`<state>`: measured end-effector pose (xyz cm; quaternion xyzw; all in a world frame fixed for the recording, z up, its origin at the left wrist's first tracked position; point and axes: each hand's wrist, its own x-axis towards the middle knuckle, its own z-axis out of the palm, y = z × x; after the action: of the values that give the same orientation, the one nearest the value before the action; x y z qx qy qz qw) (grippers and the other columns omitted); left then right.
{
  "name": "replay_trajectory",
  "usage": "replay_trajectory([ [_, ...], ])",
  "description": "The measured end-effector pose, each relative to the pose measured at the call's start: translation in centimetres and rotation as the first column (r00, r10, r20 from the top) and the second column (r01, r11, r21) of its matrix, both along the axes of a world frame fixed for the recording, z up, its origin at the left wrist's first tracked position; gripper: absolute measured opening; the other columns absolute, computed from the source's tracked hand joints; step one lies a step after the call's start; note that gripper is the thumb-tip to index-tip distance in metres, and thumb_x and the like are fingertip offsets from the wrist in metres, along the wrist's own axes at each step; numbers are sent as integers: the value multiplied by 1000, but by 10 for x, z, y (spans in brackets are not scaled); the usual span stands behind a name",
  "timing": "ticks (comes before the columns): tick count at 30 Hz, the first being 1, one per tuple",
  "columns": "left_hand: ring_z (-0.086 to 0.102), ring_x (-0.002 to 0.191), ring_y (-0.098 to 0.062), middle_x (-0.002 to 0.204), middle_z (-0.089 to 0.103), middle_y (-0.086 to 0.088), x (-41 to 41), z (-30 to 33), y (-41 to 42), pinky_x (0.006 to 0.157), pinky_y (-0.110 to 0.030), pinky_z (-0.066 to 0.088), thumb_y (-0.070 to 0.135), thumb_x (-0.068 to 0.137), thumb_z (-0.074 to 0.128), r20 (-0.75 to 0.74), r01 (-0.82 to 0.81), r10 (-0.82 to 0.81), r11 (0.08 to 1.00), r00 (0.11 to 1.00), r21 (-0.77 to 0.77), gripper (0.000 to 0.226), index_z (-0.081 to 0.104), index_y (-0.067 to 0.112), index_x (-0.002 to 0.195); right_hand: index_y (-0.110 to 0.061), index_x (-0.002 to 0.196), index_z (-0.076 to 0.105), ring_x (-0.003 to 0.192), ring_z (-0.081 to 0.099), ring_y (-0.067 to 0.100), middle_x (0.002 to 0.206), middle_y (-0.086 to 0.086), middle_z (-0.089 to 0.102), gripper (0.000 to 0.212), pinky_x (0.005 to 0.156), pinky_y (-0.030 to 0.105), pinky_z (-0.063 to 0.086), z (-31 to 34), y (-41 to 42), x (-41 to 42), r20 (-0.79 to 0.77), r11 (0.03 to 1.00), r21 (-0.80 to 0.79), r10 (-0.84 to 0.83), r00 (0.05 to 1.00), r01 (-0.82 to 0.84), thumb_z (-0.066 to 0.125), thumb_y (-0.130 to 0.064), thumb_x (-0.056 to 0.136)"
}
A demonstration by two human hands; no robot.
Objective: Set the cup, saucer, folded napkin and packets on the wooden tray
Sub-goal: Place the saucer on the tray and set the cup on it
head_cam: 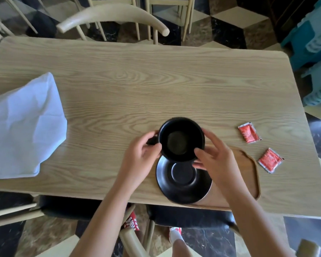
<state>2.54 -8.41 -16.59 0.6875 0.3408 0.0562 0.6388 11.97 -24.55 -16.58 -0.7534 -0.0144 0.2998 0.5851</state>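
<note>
Both hands are on the black cup [182, 139], which is held over the far edge of the black saucer [183, 179]. The left hand [139, 154] has its fingers curled around the cup's handle and left side, thumb pressed against the wall. The right hand [214, 156] cups the opposite side, fingers spread along the rim and lower wall, thumb near the top. So each hand is closed on the cup. Whether the cup's base touches the saucer I cannot tell; it overlaps the saucer's far rim and looks raised.

The saucer lies with its right part on the left end of the wooden tray [248, 175] and its left part out over the bare table [156, 80]. The tray sits at the near edge of the table, reaching rightward from the saucer; much of it is hidden under the right forearm.

Two red packets [249, 132] [270, 160] lie flat on the table to the right of the saucer, off the tray. One is farther back, level with the cup; the other is nearer and just beyond the tray's right rim. They are apart from each other.

A white napkin [24, 125] lies well to the left of the saucer, spread loosely with creases, one corner pointing away.

Beyond the table stands a pale wooden chair [111, 17].
</note>
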Motion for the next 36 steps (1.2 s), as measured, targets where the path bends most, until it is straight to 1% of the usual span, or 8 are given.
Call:
replay_trajectory([
  [2, 68, 85, -7, 95, 69, 4, -17, -5, -16, 78, -19, 52, 12, 87, 59, -29, 34, -34, 999, 999, -7, 31, 53, 29, 113, -46, 115, 54, 70, 70, 11, 79, -3, 72, 54, 70, 34, 57, -6, -19, -19, -6, 1000, -20, -21, 1000, 20, 62, -2, 83],
  [6, 66, 87, -3, 104, 66, 8, -37, -18, -33, 80, -16, 50, 13, 88, 58, -86, 105, -104, 994, 991, 8, 35, 52, 41, 107, -43, 119, 52, 76, 70, 10, 91, 5, 71, 55, 70, 35, 58, -21, -41, -48, -29, 998, -56, -38, 999, 37, 62, -2, 83],
  [11, 65, 92, -6, 112, 66, -1, -46, -30, -37, 89, -37, 53, 13, 88, 58, -121, 159, -152, 986, 981, 55, 36, 54, 41, 110, -53, 111, 48, 80, 70, 10, 99, 9, 70, 57, 71, 37, 59, -34, -47, -62, -36, 996, -86, -27, 999, 24, 62, -5, 84],
  [15, 65, 92, -4, 112, 66, 2, -45, -33, -39, 90, -31, 51, 17, 89, 57, -141, 160, -149, 985, 979, 68, 35, 51, 46, 108, -51, 116, 46, 81, 70, 10, 103, 8, 69, 55, 73, 37, 59, -37, -48, -64, -29, 995, -98, -12, 999, 9, 62, -9, 85],
  [20, 63, 97, -6, 120, 59, 8, -39, -32, -41, 92, -32, 51, 16, 91, 54, -134, 156, -147, 986, 980, 57, 33, 50, 38, 115, -47, 124, 43, 82, 69, 6, 106, 7, 67, 51, 73, 34, 59, -38, -48, -61, -46, 995, -97, -2, 999, -2, 59, -13, 88],
  [24, 62, 96, -6, 114, 48, 18, -35, -32, -42, 87, -30, 53, 13, 89, 56, -103, 139, -126, 983, 987, 123, 32, 50, 37, 109, -36, 131, 46, 77, 67, 2, 98, 4, 66, 47, 70, 31, 59, -39, -48, -54, -31, 994, -107, 0, 1000, -3, 54, -13, 90],
  [34, 63, 90, -1, 121, 52, 9, -37, -36, -41, 87, -24, 52, 16, 90, 56, -112, 157, -141, 977, 984, 145, 31, 49, 38, 111, -41, 130, 44, 79, 68, 1, 106, 5, 66, 48, 66, 25, 58, -41, -50, -56, 9, 991, -132, 20, 1000, -18, 55, -15, 90],
  [36, 63, 91, -3, 121, 51, 10, -37, -36, -41, 85, -19, 51, 16, 90, 56, -117, 165, -148, 974, 982, 156, 31, 49, 37, 111, -40, 131, 43, 79, 67, 0, 106, 3, 65, 49, 63, 22, 57, -40, -50, -56, 11, 991, -135, 20, 1000, -18, 55, -16, 90],
])
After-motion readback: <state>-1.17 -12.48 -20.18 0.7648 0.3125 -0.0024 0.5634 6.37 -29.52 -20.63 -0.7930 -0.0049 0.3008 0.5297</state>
